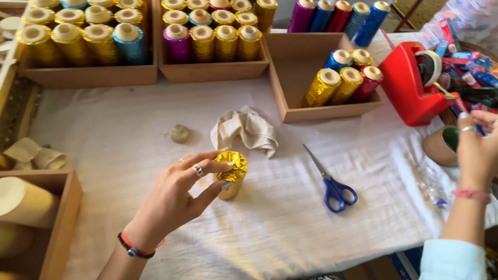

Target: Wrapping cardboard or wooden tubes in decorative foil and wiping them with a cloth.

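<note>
left hand (181, 197) grasps the upright gold-wrapped spool (231, 174) at its fingertips, while the right hand (482, 145), far off to the right, pinches a blue wrapper (479, 129).

Bright daylight from about one o'clock; soft shadows fall toward seven, foil spools (84, 35) glare, edges bend slightly, focus sharp.

My left hand (179, 191) grips a spool (231, 174) in crinkled glossy gold foil; table (117, 140) cloth matt white weave; trays (296, 66) raw matt wood; scissors (329, 180) blue plastic, bare steel.
</note>
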